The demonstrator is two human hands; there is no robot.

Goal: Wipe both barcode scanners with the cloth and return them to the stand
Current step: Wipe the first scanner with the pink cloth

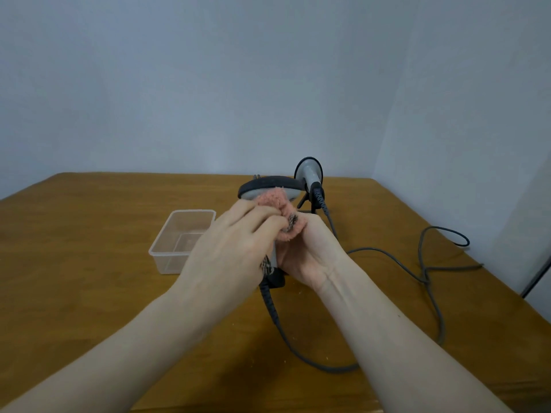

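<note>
Grey cable trails from the scanner held up over the wooden table. Right hand grips its handle, steadying it so the left hand can press the pink cloth against the body. Beyond, the second scanner sits on the stand. A clear tub lies left, cable loops right; room between looks tight.

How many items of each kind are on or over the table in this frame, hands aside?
Barcode scanners: 2, one held in the hands, one on the stand
Pink cloth: 1
Clear plastic container: 1
Stand: 1, mostly hidden
Grey cables: 2, one from each scanner
Total: 7
</note>
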